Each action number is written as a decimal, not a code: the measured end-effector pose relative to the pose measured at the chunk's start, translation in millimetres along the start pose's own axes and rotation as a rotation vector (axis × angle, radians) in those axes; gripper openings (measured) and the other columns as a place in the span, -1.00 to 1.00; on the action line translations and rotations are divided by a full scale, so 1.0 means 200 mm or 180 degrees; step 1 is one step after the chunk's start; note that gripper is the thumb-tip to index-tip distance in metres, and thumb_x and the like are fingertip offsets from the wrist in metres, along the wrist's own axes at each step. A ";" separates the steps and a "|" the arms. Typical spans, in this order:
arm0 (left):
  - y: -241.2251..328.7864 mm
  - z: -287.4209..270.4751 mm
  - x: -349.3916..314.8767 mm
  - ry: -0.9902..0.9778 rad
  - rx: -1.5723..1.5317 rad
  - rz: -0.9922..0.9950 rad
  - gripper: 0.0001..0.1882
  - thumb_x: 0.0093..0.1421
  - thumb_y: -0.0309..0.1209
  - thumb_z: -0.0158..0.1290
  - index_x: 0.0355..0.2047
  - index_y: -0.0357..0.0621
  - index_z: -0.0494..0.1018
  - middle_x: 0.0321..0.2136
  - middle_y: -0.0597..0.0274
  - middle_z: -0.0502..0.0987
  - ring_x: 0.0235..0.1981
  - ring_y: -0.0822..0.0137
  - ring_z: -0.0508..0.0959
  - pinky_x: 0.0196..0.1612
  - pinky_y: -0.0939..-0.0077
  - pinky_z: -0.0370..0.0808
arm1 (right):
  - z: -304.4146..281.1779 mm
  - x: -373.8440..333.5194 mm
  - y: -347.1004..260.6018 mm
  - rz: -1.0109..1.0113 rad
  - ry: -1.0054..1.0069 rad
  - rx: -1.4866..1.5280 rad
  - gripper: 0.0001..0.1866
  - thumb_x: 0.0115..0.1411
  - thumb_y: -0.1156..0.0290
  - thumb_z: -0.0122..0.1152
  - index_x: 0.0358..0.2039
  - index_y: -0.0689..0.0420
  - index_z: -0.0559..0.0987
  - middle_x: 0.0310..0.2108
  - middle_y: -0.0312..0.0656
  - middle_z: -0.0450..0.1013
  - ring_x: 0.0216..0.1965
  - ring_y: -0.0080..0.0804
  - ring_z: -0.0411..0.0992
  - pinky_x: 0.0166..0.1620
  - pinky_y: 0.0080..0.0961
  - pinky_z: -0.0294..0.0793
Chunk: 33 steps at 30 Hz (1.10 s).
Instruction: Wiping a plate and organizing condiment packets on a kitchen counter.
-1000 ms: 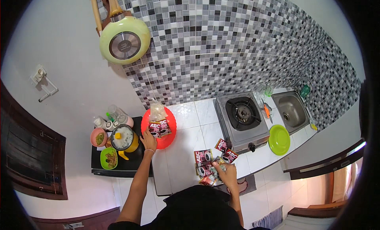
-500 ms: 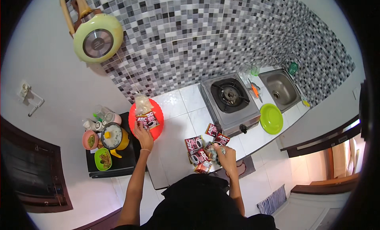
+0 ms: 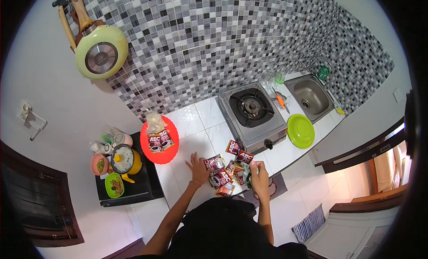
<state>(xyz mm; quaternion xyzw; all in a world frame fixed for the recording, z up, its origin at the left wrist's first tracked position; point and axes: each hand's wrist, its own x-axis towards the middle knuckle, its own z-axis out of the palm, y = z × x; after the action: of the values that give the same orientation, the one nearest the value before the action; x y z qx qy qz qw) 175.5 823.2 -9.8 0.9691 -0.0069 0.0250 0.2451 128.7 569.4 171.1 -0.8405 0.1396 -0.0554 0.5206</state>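
Red-brown coffee sachets [image 3: 221, 176] lie in a loose heap on the white tiled counter. My left hand [image 3: 199, 169] is open at the heap's left side, fingers spread, the fingertips close to the nearest sachet. At the heap's right side my right hand [image 3: 260, 181] pinches a crumpled grey-green wrapper [image 3: 248, 175]; its exact kind is unclear. Farther left stands a red plate [image 3: 164, 158] with a scalloped rim. On it rest more sachets [image 3: 160, 141] and a clear plastic bag [image 3: 155, 123] with pale contents.
Behind the heap stands a gas stove [image 3: 253, 114], with a green plate [image 3: 301, 131] and a sink [image 3: 312, 98] to its right. An orange-handled knife [image 3: 281, 100] lies between. At far left, a yellow pot [image 3: 134, 166] and bowls stand on a black surface. Pans [image 3: 101, 53] hang on the wall.
My left hand has moved from the red plate rightward to the sachet heap, leaving sachets on the plate. My right hand stays by the heap with the wrapper. The view has shifted slightly.
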 end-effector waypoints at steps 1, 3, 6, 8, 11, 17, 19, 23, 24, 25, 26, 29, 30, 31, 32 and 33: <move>0.00 0.02 0.00 -0.0013 -0.0074 -0.0233 -0.34 -0.02 -0.07 0.38 -0.01 -0.16 0.42 0.33 -0.22 0.12 0.45 -0.21 -0.06 0.35 -0.57 -0.29 | -0.01 -0.01 0.01 0.0175 -0.0071 -0.0027 -0.51 0.44 -0.02 0.04 -0.22 0.27 0.49 -0.39 -0.07 0.53 -0.34 -0.37 0.43 -0.15 -0.40 0.43; -0.04 0.05 0.02 0.0002 -0.0141 -0.0476 -0.34 -0.04 -0.03 0.39 -0.05 -0.16 0.43 0.29 -0.16 0.22 0.42 -0.17 0.02 0.38 -0.48 -0.22 | -0.01 -0.02 0.05 0.0132 -0.0070 -0.0062 -0.52 0.44 0.00 0.04 -0.23 0.26 0.50 -0.41 -0.09 0.53 -0.35 -0.38 0.43 -0.17 -0.39 0.42; -0.22 0.02 0.05 0.0594 -0.0331 -0.0155 -0.50 0.02 -0.18 0.41 -0.19 -0.17 0.41 0.00 -0.03 0.51 0.17 0.03 0.42 0.29 -0.12 0.25 | 0.03 -0.01 0.03 0.0052 -0.0260 -0.0008 -0.54 0.44 0.02 0.05 -0.24 0.26 0.50 -0.43 -0.08 0.52 -0.36 -0.39 0.43 -0.19 -0.37 0.42; -0.15 -0.08 0.06 0.0294 -0.2366 -0.0310 -0.64 0.17 -0.29 0.33 -0.26 -0.18 0.37 -0.33 0.15 0.59 -0.23 0.30 0.58 -0.07 0.37 0.50 | 0.00 -0.01 0.06 -0.0085 -0.0105 -0.0076 -0.49 0.42 -0.04 0.05 -0.26 0.27 0.51 -0.48 0.07 0.52 -0.43 -0.14 0.51 -0.28 -0.25 0.43; -0.05 -0.26 0.05 0.0353 -0.2822 -0.0439 -0.76 0.35 -0.33 0.16 -0.19 -0.18 0.35 -0.41 0.27 0.57 -0.37 0.47 0.55 -0.25 0.59 0.48 | -0.02 0.00 0.04 0.0087 -0.0270 -0.0152 -0.51 0.39 -0.01 0.14 -0.35 0.26 0.52 -0.56 0.02 0.48 -0.51 -0.24 0.43 -0.34 -0.28 0.40; 0.16 -0.44 0.05 0.0231 -0.4892 -0.0780 -0.78 0.45 -0.20 0.01 -0.12 -0.07 0.37 -0.31 0.44 0.40 -0.21 0.61 0.43 -0.18 0.67 0.40 | 0.08 0.04 -0.14 -0.0697 -0.0179 0.0200 -0.60 0.28 0.13 0.34 -0.45 0.24 0.51 -0.57 -0.05 0.46 -0.53 -0.32 0.38 -0.39 -0.32 0.38; 0.28 -0.54 0.04 0.0220 -0.4633 -0.0667 -0.78 0.46 -0.21 -0.01 -0.10 -0.08 0.36 -0.31 0.44 0.39 -0.25 0.62 0.40 -0.20 0.66 0.38 | 0.12 0.06 -0.22 -0.0904 -0.0257 0.0318 -0.64 0.24 0.20 0.39 -0.46 0.23 0.51 -0.52 -0.07 0.45 -0.48 -0.27 0.41 -0.35 -0.32 0.40; 0.40 -0.68 0.03 0.0610 -0.3877 -0.0156 -0.79 0.44 -0.32 -0.08 -0.04 -0.17 0.38 -0.25 0.42 0.39 -0.26 0.56 0.34 -0.22 0.60 0.35 | 0.16 0.08 -0.43 -0.1323 -0.0347 0.0328 -0.68 0.22 0.28 0.41 -0.45 0.24 0.51 -0.46 -0.07 0.46 -0.41 -0.19 0.46 -0.29 -0.32 0.42; 0.46 -0.76 0.03 0.0711 -0.3846 0.0017 -0.75 0.43 -0.34 -0.08 0.00 -0.21 0.39 -0.19 0.39 0.41 -0.20 0.54 0.38 -0.17 0.58 0.40 | 0.17 0.08 -0.46 -0.1428 -0.0316 0.0345 -0.69 0.22 0.29 0.41 -0.45 0.24 0.51 -0.45 -0.07 0.47 -0.40 -0.16 0.47 -0.28 -0.32 0.42; 0.50 -0.83 0.04 0.0476 -0.4177 0.0188 -0.59 0.40 -0.40 -0.05 0.21 -0.27 0.35 0.18 0.16 0.38 0.25 0.29 0.34 0.30 0.33 0.26 | 0.18 0.08 -0.50 -0.1591 -0.0220 0.0398 -0.71 0.20 0.32 0.43 -0.45 0.23 0.51 -0.44 -0.08 0.48 -0.40 -0.16 0.47 -0.29 -0.35 0.43; 0.52 -0.87 0.04 0.0697 -0.3589 0.0450 -0.65 0.37 -0.41 -0.02 0.12 -0.27 0.43 0.24 0.10 0.34 0.33 0.16 0.25 0.35 0.24 0.18 | 0.18 0.08 -0.52 -0.1606 -0.0219 0.0406 -0.71 0.20 0.32 0.43 -0.45 0.23 0.51 -0.44 -0.08 0.48 -0.40 -0.16 0.47 -0.29 -0.35 0.43; 0.51 -0.96 0.03 0.1209 -0.2212 0.1254 -0.84 0.21 -0.45 0.06 -0.35 -0.29 0.59 0.38 -0.06 0.24 0.49 -0.13 -0.01 0.45 0.02 -0.06 | 0.20 0.08 -0.55 -0.1915 -0.0157 0.0597 -0.74 0.14 0.42 0.47 -0.44 0.21 0.50 -0.35 -0.10 0.50 -0.38 -0.19 0.49 -0.29 -0.37 0.46; 0.54 -1.02 0.01 0.1316 -0.1938 0.1418 -0.84 0.18 -0.44 0.07 -0.43 -0.29 0.57 0.38 -0.05 0.25 0.48 -0.12 0.00 0.45 0.02 -0.06 | 0.20 0.07 -0.56 -0.1920 -0.0149 0.0604 -0.74 0.14 0.42 0.47 -0.44 0.21 0.50 -0.35 -0.10 0.50 -0.38 -0.19 0.49 -0.29 -0.37 0.46; 0.57 -1.07 -0.02 0.1241 -0.1986 0.1394 -0.79 0.14 -0.42 0.05 -0.55 -0.30 0.53 0.38 -0.06 0.27 0.48 -0.11 0.01 0.45 0.07 -0.04 | 0.20 0.05 -0.58 -0.1921 -0.0257 0.0633 -0.75 0.13 0.43 0.46 -0.46 0.21 0.50 -0.34 -0.12 0.51 -0.34 -0.22 0.50 -0.25 -0.39 0.47; 0.58 -1.08 -0.02 0.1245 -0.1976 0.1398 -0.79 0.14 -0.42 0.05 -0.55 -0.30 0.53 0.38 -0.06 0.27 0.48 -0.11 0.01 0.45 0.07 -0.04 | 0.20 0.03 -0.61 -0.1919 -0.0362 0.0661 -0.77 0.12 0.45 0.46 -0.47 0.21 0.51 -0.33 -0.14 0.53 -0.31 -0.26 0.51 -0.20 -0.40 0.47; 0.59 -1.07 -0.03 0.1219 -0.2729 0.1250 -0.79 0.15 -0.40 0.02 -0.43 -0.32 0.55 0.37 -0.07 0.27 0.48 -0.06 0.02 0.45 0.12 -0.03 | 0.20 0.01 -0.63 -0.2121 -0.0349 0.0692 -0.76 0.09 0.47 0.46 -0.48 0.21 0.50 -0.28 -0.11 0.53 -0.29 -0.22 0.52 -0.21 -0.37 0.49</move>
<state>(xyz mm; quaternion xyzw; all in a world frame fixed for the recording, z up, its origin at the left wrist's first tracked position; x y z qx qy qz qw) 156.1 820.5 234.5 0.7399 -0.1535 0.2429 0.6083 163.1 655.8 266.0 -0.7812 -0.1771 -0.1916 0.5671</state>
